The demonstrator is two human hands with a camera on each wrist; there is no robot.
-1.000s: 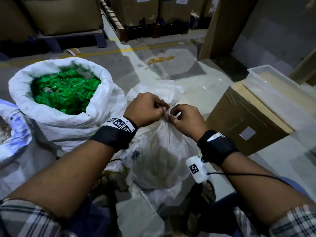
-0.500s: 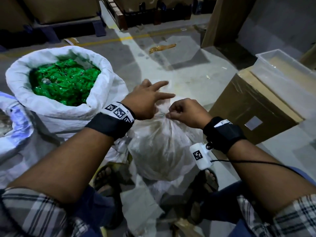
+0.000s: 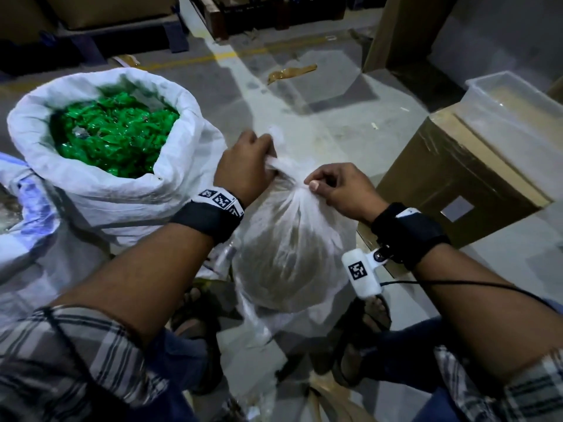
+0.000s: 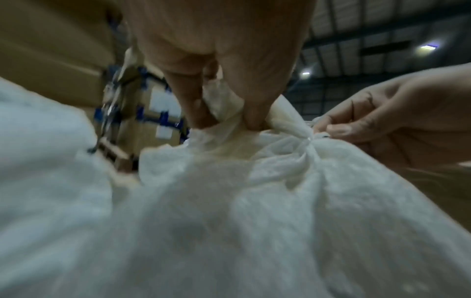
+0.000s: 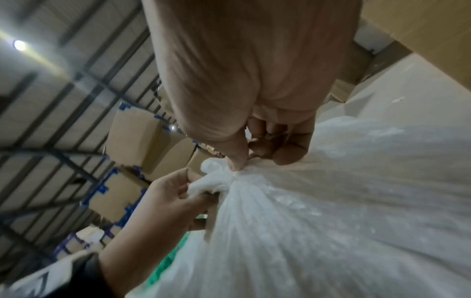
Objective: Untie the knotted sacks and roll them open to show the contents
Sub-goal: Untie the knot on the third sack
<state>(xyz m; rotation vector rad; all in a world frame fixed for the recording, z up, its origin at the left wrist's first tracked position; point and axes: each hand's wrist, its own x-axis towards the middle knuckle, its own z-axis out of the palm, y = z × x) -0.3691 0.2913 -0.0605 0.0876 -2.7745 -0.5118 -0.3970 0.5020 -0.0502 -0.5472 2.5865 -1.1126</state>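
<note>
A translucent white sack [image 3: 289, 251] stands on the floor between my feet, its neck tied in a knot [image 3: 289, 170]. My left hand [image 3: 243, 169] grips the bunched free end of the sack's neck [image 4: 224, 104], left of the knot. My right hand [image 3: 338, 190] pinches the plastic at the knot [image 5: 216, 177] between thumb and forefinger. The contents show only as a dim brownish mass through the plastic. To the left, a woven white sack [image 3: 100, 184] stands with its rim rolled down, full of green packets [image 3: 112, 135].
A taped cardboard box [image 3: 451, 175] sits close on the right with a clear plastic tub [image 3: 518, 114] on top. Another pale sack [image 3: 21, 214] lies at far left. Pallets with cartons [image 3: 128, 13] line the back. Bare concrete floor [image 3: 320, 117] stretches beyond the sack.
My left hand, spread with fingers straight half a second ago, has closed round the sack's free end. The right hand stays pinching at the knot. The view has tilted down slightly.
</note>
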